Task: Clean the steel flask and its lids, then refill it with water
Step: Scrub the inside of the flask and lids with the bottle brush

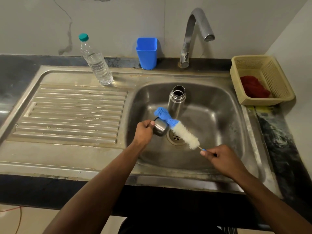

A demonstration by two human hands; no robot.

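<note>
The open steel flask [176,100] stands upright in the sink basin [219,115], its mouth uncovered. My left hand [144,131] grips a steel cup lid [160,128] over the basin's left side, near the drain [176,137]. My right hand [221,157] pinches the thin handle end of a bottle brush [177,127] with a blue tip and white body. The brush's blue end lies across the lid's top and in front of the flask's base.
A tap [194,36] arches over the basin's back. A clear water bottle [97,62] with a green cap stands on the drainboard [72,114]. A blue plastic cup [146,53] sits at the wall. A beige basket [263,80] with a red cloth [254,86] sits right.
</note>
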